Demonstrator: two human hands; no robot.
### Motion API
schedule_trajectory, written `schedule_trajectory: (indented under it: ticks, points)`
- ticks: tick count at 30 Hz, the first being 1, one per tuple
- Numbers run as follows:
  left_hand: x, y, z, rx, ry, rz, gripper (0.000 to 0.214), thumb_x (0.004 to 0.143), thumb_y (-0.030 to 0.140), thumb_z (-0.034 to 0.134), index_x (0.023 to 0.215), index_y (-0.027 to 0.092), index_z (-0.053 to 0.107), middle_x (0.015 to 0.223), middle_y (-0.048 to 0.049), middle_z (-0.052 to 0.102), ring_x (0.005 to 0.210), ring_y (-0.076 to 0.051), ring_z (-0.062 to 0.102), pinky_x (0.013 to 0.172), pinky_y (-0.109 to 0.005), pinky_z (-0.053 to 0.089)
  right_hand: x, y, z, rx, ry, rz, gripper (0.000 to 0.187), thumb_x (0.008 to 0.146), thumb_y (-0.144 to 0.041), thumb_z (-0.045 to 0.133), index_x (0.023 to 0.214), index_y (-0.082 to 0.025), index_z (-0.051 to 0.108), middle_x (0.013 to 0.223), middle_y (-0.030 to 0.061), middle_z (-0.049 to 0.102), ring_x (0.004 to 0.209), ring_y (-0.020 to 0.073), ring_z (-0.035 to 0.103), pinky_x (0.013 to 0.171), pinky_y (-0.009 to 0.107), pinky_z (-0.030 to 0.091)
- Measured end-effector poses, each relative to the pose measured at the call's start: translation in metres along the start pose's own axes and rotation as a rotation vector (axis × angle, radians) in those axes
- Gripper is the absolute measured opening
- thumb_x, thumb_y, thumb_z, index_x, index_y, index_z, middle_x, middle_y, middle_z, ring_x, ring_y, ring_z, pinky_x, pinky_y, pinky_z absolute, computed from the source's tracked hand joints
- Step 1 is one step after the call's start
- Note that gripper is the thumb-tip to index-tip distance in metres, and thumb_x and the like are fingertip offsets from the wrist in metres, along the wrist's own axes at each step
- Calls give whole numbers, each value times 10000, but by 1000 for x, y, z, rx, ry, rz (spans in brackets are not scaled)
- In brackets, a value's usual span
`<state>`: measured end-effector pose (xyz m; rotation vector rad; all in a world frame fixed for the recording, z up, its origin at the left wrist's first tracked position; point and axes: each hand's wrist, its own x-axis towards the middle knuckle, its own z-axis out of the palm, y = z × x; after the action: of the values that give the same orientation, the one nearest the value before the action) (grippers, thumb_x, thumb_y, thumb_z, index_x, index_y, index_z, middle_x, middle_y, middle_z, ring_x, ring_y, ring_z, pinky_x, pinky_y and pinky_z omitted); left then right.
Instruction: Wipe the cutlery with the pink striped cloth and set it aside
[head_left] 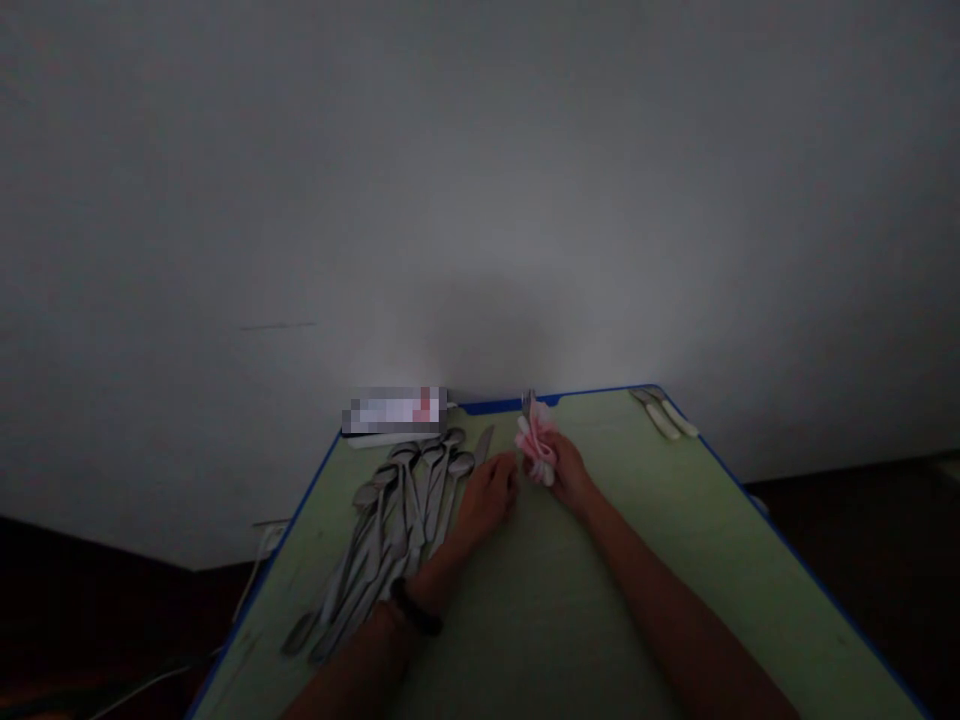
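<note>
The right hand (571, 474) grips a crumpled pink-and-white cloth (534, 440) around a silver metal fork (528, 403), near the far edge of the pale-green, blue-edged bench (540, 600); wrapping presumably gives all-round contact. The fork's tines point toward the grey wall (480, 200), long axis running front to back. The left hand (491, 492) is curled; whether it grips anything cannot be determined.
</note>
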<state>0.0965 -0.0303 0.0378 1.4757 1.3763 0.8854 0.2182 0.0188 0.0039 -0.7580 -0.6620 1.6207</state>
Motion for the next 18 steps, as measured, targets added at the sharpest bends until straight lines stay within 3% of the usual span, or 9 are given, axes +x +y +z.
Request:
schedule_trajectory:
  ticks: [3,7,13,16,18]
  points:
    - [8,10,-14,-27,-111,3,392,852,497,265,601,215,369,435,77,347,344,-95,376,383,-215,315,-6,-5,-5,-72,-24,-3,184,633,-312,588,666,-132,578,531,-14,596,415,101,513,400,209,412]
    - [21,35,-40,-17,-194,46,441,840,545,309,586,194,395,451,57,413,369,-87,415,391,-198,302,-17,-26,-1,-204,-145,62,257,632,-324,553,769,-115,611,584,16,623,439,128,536,403,229,404]
    - [9,78,-63,76,-132,163,534,901,537,182,543,191,375,469,45,389,426,-91,348,421,-219,268,-39,-94,37,-733,-483,-1,128,721,-256,513,702,-138,559,637,-17,560,546,81,465,536,203,374]
    - [-6,94,-73,209,-52,301,497,925,477,208,603,179,441,578,18,493,533,-111,429,482,-223,305,-48,-122,58,-1061,-708,67,125,763,-225,488,831,-149,561,705,-18,554,584,83,450,536,200,354]
    - [-13,100,-79,366,-36,334,463,929,449,258,632,174,484,598,15,530,557,-117,453,506,-226,310,-52,-133,66,-1236,-766,44,157,759,-188,488,898,-159,554,764,-11,572,628,92,468,563,204,364]
